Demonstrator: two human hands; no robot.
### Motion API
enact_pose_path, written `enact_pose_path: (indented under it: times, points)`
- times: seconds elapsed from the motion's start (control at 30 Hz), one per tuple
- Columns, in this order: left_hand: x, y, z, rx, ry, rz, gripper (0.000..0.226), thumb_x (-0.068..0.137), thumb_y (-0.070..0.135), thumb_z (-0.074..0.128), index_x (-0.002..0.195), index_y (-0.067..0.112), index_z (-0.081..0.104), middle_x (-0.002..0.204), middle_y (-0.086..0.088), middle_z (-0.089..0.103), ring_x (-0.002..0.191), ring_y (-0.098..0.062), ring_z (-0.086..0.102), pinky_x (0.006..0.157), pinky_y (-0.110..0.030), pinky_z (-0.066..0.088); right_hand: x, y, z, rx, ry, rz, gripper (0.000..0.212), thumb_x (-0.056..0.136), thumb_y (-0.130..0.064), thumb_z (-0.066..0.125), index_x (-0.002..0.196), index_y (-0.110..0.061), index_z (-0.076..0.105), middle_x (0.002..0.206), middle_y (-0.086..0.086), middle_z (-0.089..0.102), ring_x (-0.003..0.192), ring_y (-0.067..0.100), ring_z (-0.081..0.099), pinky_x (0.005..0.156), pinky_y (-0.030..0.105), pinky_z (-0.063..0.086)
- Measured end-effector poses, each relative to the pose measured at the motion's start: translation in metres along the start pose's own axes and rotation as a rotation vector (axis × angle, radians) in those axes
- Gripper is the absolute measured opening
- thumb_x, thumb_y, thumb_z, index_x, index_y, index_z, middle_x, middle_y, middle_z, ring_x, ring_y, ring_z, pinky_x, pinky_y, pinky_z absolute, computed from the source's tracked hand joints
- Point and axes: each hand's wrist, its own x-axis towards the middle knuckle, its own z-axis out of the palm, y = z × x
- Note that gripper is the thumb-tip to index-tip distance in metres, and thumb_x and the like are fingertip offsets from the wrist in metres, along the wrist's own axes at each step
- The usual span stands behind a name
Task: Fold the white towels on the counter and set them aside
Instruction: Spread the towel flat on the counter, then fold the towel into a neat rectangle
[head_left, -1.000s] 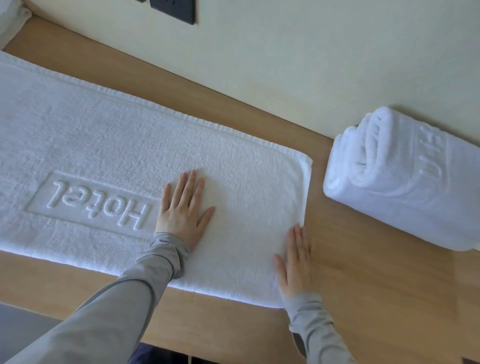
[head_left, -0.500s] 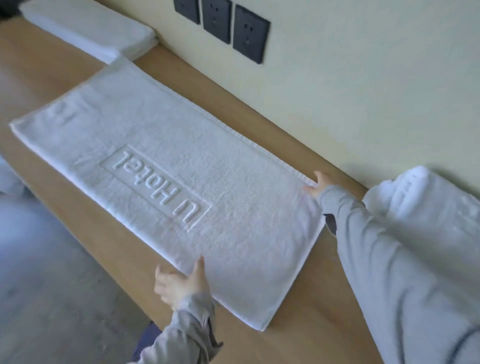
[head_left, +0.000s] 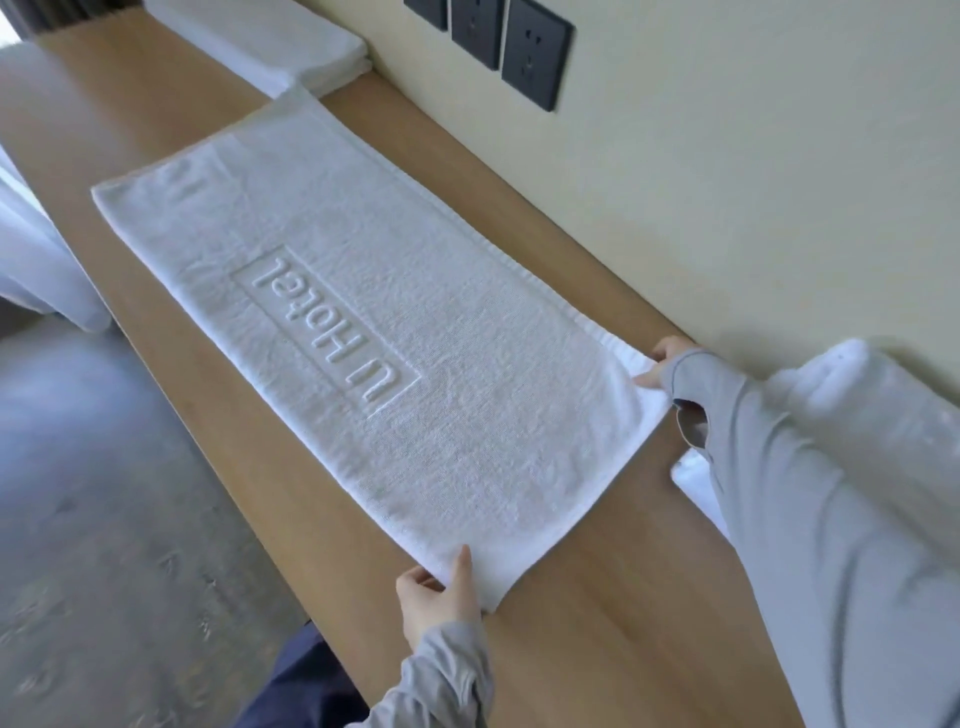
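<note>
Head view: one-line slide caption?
The left hand and right hand pinch end corners of the white towel on the wooden counter, ready to fold.

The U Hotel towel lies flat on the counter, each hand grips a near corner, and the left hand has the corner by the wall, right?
Not quite. The head view shows the right hand gripping the corner by the wall; the left hand holds the corner at the front edge of the counter. The U Hotel towel does lie flat.
</note>
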Motion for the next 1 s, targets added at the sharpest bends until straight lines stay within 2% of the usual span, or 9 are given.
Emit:
enact_pose_path:
  times: [0.07, 0.17, 0.23, 0.27, 0.33, 0.57, 0.73, 0.87, 1.0]
  points:
    - [-0.004, 0.009, -0.005, -0.051, 0.002, 0.052, 0.044, 0.079, 0.021, 0.073, 0.107, 0.007, 0.042, 0.088, -0.014, 0.057, 0.071, -0.029, 0.061, 0.073, -0.046, 0.056, -0.004, 0.0, -0.009, 0.115, 0.071, -0.077, 0.047, 0.084, -0.02, 0.066, 0.126, -0.006, 0.049, 0.126, 0.013, 0.054, 0.114, 0.029, 0.053, 0.094, 0.033, 0.041]
    - [-0.008, 0.033, -0.02, -0.071, -0.055, 0.168, 0.05, 0.078, 0.021, 0.074, 0.11, 0.025, 0.035, 0.074, -0.013, 0.054, 0.058, -0.024, 0.055, 0.065, -0.039, 0.052, -0.014, -0.005, -0.021, 0.377, 0.142, -0.191, 0.026, 0.083, -0.011, 0.063, 0.108, -0.01, 0.055, 0.109, 0.011, 0.054, 0.091, 0.026, 0.054, 0.079, 0.029, 0.041]
    - [-0.008, 0.056, -0.033, -0.069, -0.112, 0.291, 0.031, 0.08, 0.02, 0.072, 0.102, 0.028, 0.052, 0.064, -0.01, 0.053, 0.052, -0.02, 0.05, 0.056, -0.032, 0.049, -0.024, -0.015, -0.03, 0.603, 0.151, -0.263, 0.016, 0.083, -0.003, 0.057, 0.095, -0.014, 0.054, 0.094, 0.009, 0.052, 0.071, 0.022, 0.049, 0.063, 0.028, 0.042]
    - [-0.006, 0.068, -0.04, -0.078, -0.135, 0.337, 0.016, 0.08, 0.019, 0.072, 0.09, 0.027, 0.063, 0.057, -0.007, 0.053, 0.05, -0.018, 0.049, 0.052, -0.029, 0.047, -0.029, -0.022, -0.035, 0.703, 0.143, -0.288, 0.015, 0.083, 0.0, 0.054, 0.09, -0.014, 0.055, 0.09, 0.009, 0.053, 0.068, 0.021, 0.049, 0.058, 0.027, 0.044]
    - [-0.001, 0.097, -0.054, -0.122, -0.17, 0.362, 0.012, 0.079, 0.015, 0.073, 0.069, 0.023, 0.072, 0.05, 0.0, 0.056, 0.047, -0.016, 0.051, 0.045, -0.025, 0.047, -0.039, -0.042, -0.047, 0.888, 0.092, -0.331, 0.017, 0.084, 0.001, 0.053, 0.079, -0.015, 0.06, 0.086, 0.007, 0.057, 0.07, 0.018, 0.054, 0.05, 0.022, 0.05]
    - [0.039, 0.219, -0.093, -0.483, -0.277, 0.051, 0.012, 0.078, 0.002, 0.068, 0.068, 0.0, 0.061, 0.05, -0.007, 0.052, 0.029, -0.01, 0.045, 0.034, -0.015, 0.043, -0.054, -0.154, -0.072, 1.414, 0.01, -0.398, 0.017, 0.085, -0.001, 0.059, 0.074, -0.012, 0.065, 0.083, 0.008, 0.058, 0.081, 0.02, 0.059, 0.054, 0.022, 0.055]
    - [0.101, 0.313, -0.122, -0.559, -0.406, -0.114, 0.018, 0.085, 0.009, 0.061, 0.07, 0.003, 0.054, 0.053, -0.003, 0.05, 0.039, -0.005, 0.047, 0.037, -0.013, 0.046, -0.054, -0.261, -0.082, 1.477, 0.054, -0.429, 0.014, 0.084, -0.003, 0.062, 0.075, -0.013, 0.065, 0.078, 0.006, 0.059, 0.08, 0.022, 0.061, 0.064, 0.03, 0.058]
    - [0.164, 0.383, -0.141, -0.549, -0.435, -0.214, 0.021, 0.085, 0.014, 0.063, 0.072, 0.001, 0.054, 0.039, -0.005, 0.053, 0.027, -0.008, 0.049, 0.029, -0.016, 0.042, -0.037, -0.367, -0.085, 1.544, 0.054, -0.37, 0.012, 0.08, -0.002, 0.066, 0.071, -0.01, 0.065, 0.074, 0.009, 0.059, 0.081, 0.025, 0.06, 0.082, 0.04, 0.056]
    - [0.236, 0.452, -0.157, -0.521, -0.46, -0.319, 0.026, 0.086, 0.018, 0.062, 0.068, 0.003, 0.052, 0.037, -0.004, 0.051, 0.026, -0.01, 0.049, 0.027, -0.016, 0.04, 0.003, -0.482, -0.073, 1.553, 0.055, -0.242, 0.023, 0.077, 0.007, 0.063, 0.059, -0.004, 0.054, 0.055, 0.011, 0.057, 0.052, 0.02, 0.061, 0.063, 0.034, 0.059]
